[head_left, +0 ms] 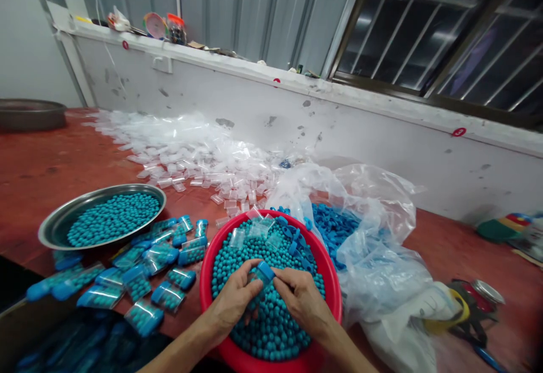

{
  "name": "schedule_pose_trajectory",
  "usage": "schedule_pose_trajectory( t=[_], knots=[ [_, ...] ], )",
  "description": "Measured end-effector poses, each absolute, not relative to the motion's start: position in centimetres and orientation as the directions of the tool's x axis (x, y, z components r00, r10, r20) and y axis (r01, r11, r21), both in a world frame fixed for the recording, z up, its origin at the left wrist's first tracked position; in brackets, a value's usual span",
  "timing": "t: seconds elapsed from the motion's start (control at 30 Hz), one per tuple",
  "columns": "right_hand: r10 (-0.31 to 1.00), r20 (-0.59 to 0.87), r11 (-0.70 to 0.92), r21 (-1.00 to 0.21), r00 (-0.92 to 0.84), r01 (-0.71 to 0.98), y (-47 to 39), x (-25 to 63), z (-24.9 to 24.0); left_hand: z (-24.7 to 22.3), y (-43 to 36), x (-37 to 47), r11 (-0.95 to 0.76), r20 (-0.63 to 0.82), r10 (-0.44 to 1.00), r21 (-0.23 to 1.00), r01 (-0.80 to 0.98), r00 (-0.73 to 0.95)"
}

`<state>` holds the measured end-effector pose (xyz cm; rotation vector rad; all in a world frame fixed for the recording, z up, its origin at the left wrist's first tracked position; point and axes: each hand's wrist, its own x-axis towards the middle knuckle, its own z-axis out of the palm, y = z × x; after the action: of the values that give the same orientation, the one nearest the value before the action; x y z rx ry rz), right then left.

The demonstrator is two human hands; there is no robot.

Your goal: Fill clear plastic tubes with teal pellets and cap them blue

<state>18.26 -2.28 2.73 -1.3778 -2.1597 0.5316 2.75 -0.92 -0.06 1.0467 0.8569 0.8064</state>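
Observation:
My left hand [233, 299] is closed around a small see-through plastic bottle, its body mostly hidden by my fingers. A blue cap [265, 271] sits at the bottle's upper end. The fingers of my right hand [303, 299] pinch that cap from the right. Both hands are over a red basin [335, 299] filled with teal beads [278, 330]. On the beads lie several see-through empty bottles [259, 227] at the back and loose blue caps [299, 245] at the back right.
Left of the basin lie several filled bottles [138, 282], with a metal bowl [51, 237] of beads behind. A heap of empty bottles [190, 146] spreads toward the wall. A plastic bag [373, 248] of blue caps stands right, near a tape roll [445, 319].

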Motion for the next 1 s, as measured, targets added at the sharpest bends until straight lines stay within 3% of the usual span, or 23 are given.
schedule_pose_trajectory(
  t=[0.17, 0.4, 0.63, 1.0],
  knots=[
    [0.934, 0.253, 0.355, -0.713, -0.251, 0.605, -2.1, 18.4, 3.1, 0.3, -0.8, 2.7, 0.319, -0.234, 0.871, 0.938, -0.135, 0.431],
    [0.918, 0.272, 0.395, -0.602, -0.287, 0.694, -2.5, 18.8, 1.8, 0.0, -0.8, 2.8, 0.344, -0.234, 0.857, 0.923, -0.171, 0.458],
    [0.933, 0.266, 0.361, -0.688, -0.245, 0.63, -2.5, 18.7, 2.2, 0.3, -0.7, 3.0, 0.344, -0.238, 0.863, 0.923, -0.174, 0.445],
    [0.891, 0.285, 0.454, -0.557, -0.353, 0.696, -2.6, 19.0, 1.4, 0.0, -1.1, 3.2, 0.298, -0.232, 0.874, 0.95, -0.095, 0.426]
  ],
)
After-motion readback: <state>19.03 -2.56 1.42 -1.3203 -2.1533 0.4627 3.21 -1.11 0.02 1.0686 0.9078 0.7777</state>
